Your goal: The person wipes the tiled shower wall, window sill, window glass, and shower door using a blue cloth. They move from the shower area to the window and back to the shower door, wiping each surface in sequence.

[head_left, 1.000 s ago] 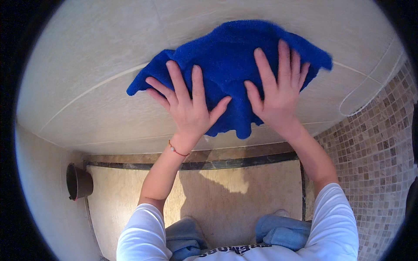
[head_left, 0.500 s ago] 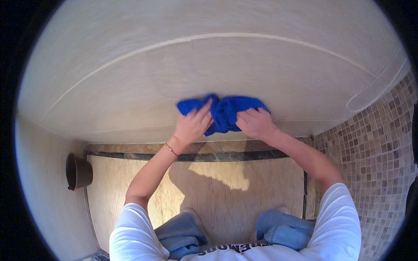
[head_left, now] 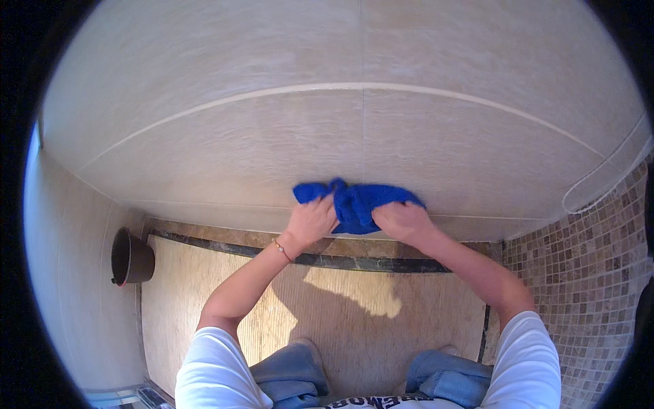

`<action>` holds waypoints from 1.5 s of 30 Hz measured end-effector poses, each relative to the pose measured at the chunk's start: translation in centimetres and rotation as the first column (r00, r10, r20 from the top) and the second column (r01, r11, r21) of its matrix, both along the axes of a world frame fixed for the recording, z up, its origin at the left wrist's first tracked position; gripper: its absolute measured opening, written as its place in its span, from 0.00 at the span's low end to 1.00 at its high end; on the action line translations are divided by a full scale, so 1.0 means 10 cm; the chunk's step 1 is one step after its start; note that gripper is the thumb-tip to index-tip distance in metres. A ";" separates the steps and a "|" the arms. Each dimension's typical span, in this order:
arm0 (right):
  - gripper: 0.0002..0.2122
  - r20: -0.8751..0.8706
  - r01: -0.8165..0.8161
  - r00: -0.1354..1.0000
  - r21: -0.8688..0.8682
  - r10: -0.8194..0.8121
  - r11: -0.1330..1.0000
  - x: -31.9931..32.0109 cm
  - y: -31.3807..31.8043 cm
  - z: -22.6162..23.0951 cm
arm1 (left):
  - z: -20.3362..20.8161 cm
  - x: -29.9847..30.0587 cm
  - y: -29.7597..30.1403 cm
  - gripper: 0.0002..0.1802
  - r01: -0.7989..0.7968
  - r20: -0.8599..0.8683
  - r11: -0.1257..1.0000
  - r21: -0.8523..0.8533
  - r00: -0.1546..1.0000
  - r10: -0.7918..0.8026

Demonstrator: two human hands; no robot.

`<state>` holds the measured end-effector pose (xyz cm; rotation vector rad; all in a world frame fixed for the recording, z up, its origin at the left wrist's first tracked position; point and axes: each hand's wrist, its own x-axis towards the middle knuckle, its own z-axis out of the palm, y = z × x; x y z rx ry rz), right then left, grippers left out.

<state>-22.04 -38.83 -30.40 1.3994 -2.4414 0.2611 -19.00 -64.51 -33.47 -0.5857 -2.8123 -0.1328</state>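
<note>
A bunched blue cloth [head_left: 357,204] lies between my hands, in front of the beige tiled wall [head_left: 272,136]. My left hand [head_left: 313,221] is closed round the cloth's left part, with a thin beaded bracelet on that wrist. On the cloth's right part, my right hand [head_left: 403,221] is closed in a fist that grips the fabric. The cloth is twisted near its middle, and its upper edge reaches up the wall. Both arms stretch forward, and the fingers are partly hidden in the folds.
A dark brown bucket [head_left: 133,257] stands at the left wall. Small mosaic tiles [head_left: 579,266] cover the right side. A dark strip [head_left: 340,262] borders the ribbed beige floor [head_left: 204,293], where my feet stand and a shadow falls.
The whole scene sits lower and slightly to the right in the view. Both hands still grip the cloth, which looks a little more spread between them.
</note>
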 end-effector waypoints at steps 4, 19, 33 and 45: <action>0.09 -0.070 -0.060 0.996 -0.093 0.053 0.994 0.07 0.01 -0.17 | -0.28 0.02 -0.20 0.27 0.137 -0.251 0.964 -0.230 0.948 -0.195; 0.10 -0.374 -0.016 0.926 -0.179 -0.053 0.984 0.02 -0.78 0.83 | 0.95 -0.05 -0.30 0.36 -0.209 -0.609 0.977 0.048 0.769 0.194; 0.17 -0.409 -0.045 0.891 -0.511 -0.196 0.859 0.12 -1.36 1.13 | 1.34 -0.08 -0.75 0.41 -0.046 -0.759 0.950 0.309 0.590 0.276; 0.12 -0.088 -0.186 0.982 -0.276 0.168 0.943 0.21 -1.46 -0.72 | -0.94 0.37 -1.27 0.20 -0.140 -0.255 0.988 -0.063 0.959 0.119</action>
